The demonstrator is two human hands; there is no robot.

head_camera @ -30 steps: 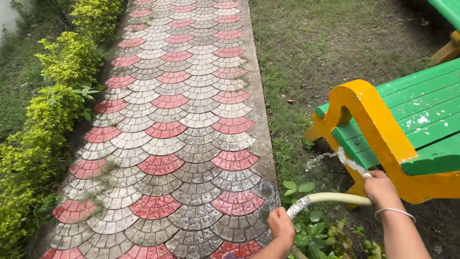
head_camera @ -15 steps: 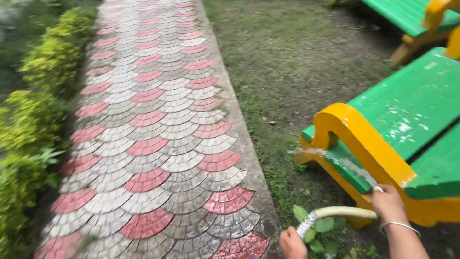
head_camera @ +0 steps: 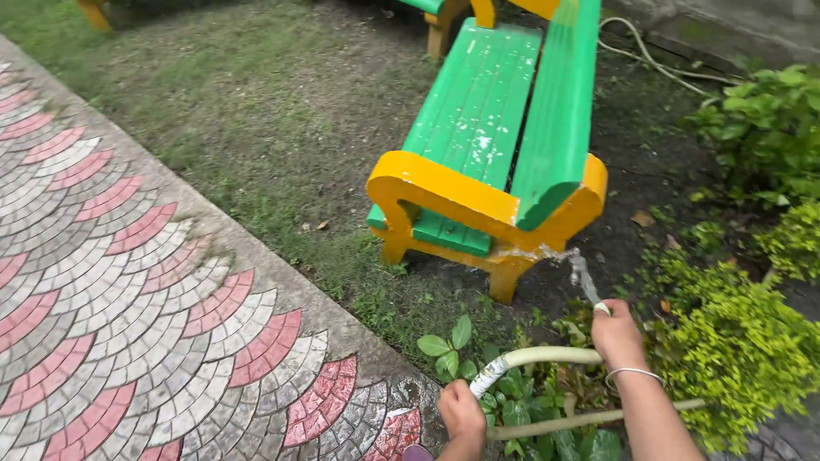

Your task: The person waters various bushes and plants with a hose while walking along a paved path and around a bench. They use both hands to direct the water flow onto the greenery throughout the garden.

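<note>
The right hand (head_camera: 617, 335) is wrapping its grip around the end of a pale hose (head_camera: 547, 355), whose nozzle is hidden inside the fingers, while a thin stream of water (head_camera: 581, 275) is shooting toward 12 o'clock at the near yellow leg of the green bench (head_camera: 478, 111). The left hand (head_camera: 462, 412) is closing around the hose farther back, at 7 o'clock from the right hand. The hose is arching over leafy plants (head_camera: 530, 410), which are covering part of it, and both forearms are running off the bottom edge.
</note>
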